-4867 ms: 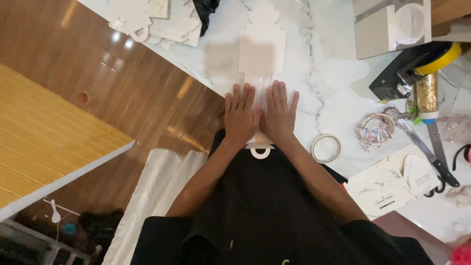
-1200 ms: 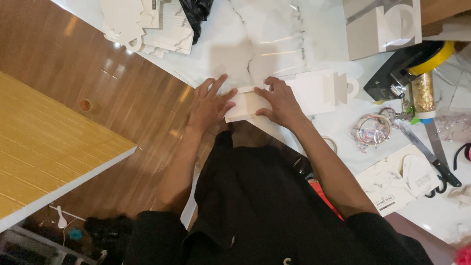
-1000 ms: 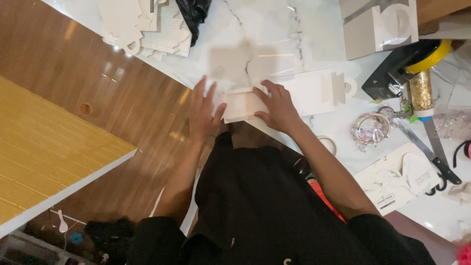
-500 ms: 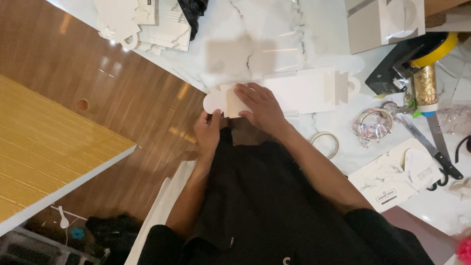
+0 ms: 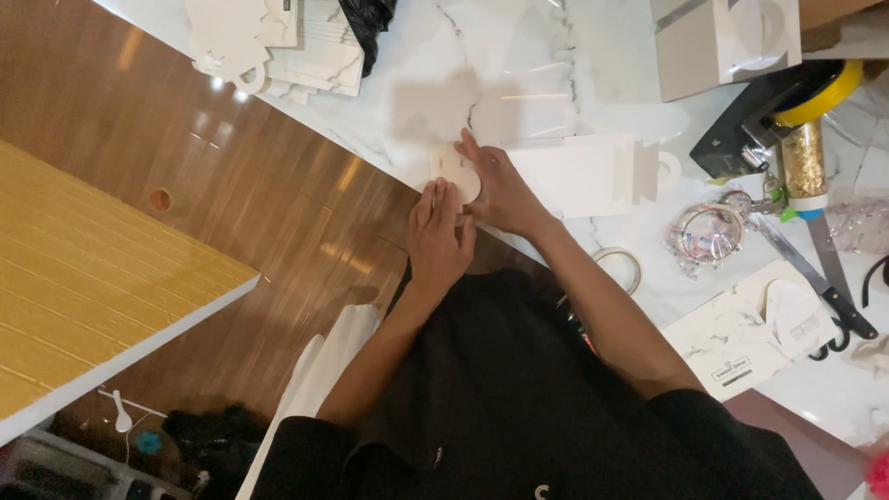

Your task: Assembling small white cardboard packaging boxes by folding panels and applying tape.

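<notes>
Hands both at near edge of marble-look table [image 5: 482,56], right where tabletop meets brown wood floor [image 5: 231,176]. Left hand [image 5: 440,236] flat, fingers together & extended, fingertips on rounded tab end of white card box blank [image 5: 574,171]. Palm hangs off table edge over floor side. Right hand [image 5: 495,190] laid flat over same tab end, fingers pointing away from body, pressing card down; not pinching anything I can tell. Hands touching / overlapping at tab.

Blank lies flat, long axis running to right along table edge, cut-out handle end far right, just beside black tool [image 5: 750,130] w/ yellow part.

Room: table surface beyond hands mostly open marble, clear plastic sheet [image 5: 528,83] lying there. Stack of white blanks [image 5: 278,42] far left corner at edge, well apart. Folded white box [image 5: 722,42] top right. Right side crowded: glitter bottle [image 5: 804,162], bundle of clear ribbon [image 5: 708,231], tape ring [image 5: 619,268] near right forearm, scissors [image 5: 833,282], marble-print flat card [image 5: 755,329] near table's near-right edge. Left of hands: open floor, then yellow panel [image 5: 83,287] w/ white edge, well apart.
</notes>
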